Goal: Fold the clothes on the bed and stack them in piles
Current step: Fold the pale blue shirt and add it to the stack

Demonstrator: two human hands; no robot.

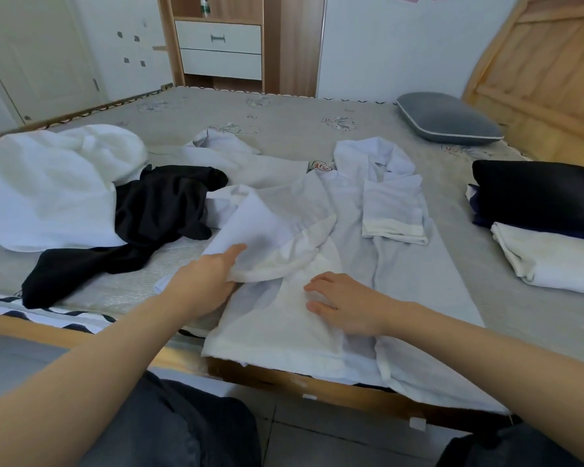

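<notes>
Folding in hand: a white shirt (pixel 317 251) lies spread at the near edge of the bed (pixel 284 123), collar far, hem near and hanging a little over the wooden bed frame (pixel 284 379); its right sleeve already lies folded across the body.
Left hand: the left hand (pixel 206 281) pinches the left side panel of the shirt, thumb on top and fingers hidden beneath, and holds that flap raised off the mattress.
Right hand: the right hand (pixel 344 303) rests flat on the lower middle of the shirt, fingers spread and fairly straight, pinning the cloth.
Step, as I judge it: the left side is being brought over toward the middle, so the lengthwise fold is about half made.
Next move calls for: carrying the flap across to lie over the body, edges roughly in line, while the right hand gives way or smooths; then a fold from hem to collar.
Waiting to fold: a black garment (pixel 142 224) and a large white garment (pixel 48 190) lie crumpled at the left, touching each other; another pale piece (pixel 236 153) sits beyond the shirt.
Finished piles: at the right edge, a folded black piece (pixel 540 197) and a folded white piece (pixel 553 261) just nearer.
Containers: none on the bed; far off, a cabinet's two drawers (pixel 218 48) are closed, contents unseen.
Also there: a grey pillow (pixel 447 117) far right.
</notes>
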